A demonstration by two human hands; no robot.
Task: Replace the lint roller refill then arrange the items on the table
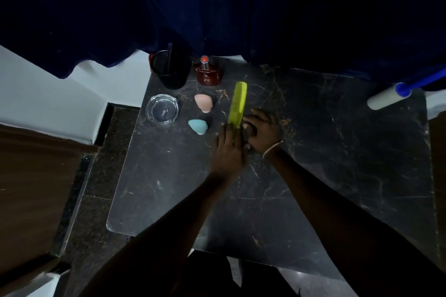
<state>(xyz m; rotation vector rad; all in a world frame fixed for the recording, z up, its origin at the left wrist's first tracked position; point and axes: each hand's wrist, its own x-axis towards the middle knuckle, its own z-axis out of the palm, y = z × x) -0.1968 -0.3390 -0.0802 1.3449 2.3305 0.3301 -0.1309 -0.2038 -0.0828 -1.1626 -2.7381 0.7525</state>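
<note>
Head camera looks down at a dark table (313, 176). On the far left sits a glass ashtray (162, 109). Behind it is a black cup (171, 70) with a pen inside. Next come a pink sponge (204, 103) and a blue sponge (198, 126), and a red bottle (208, 72) stands behind them. Then there is a green comb (237, 103). The left hand (229, 149) lies flat with its fingers touching the comb's near end. The right hand (261, 130) is right beside it and seems curled around something small and dark, but I cannot tell what. Far right, well apart from the hands, lies the lint roller (386, 97) with its blue handle. I think this is the tidying part. Next, the comb likely needs lining up straight beside the sponges.
</note>
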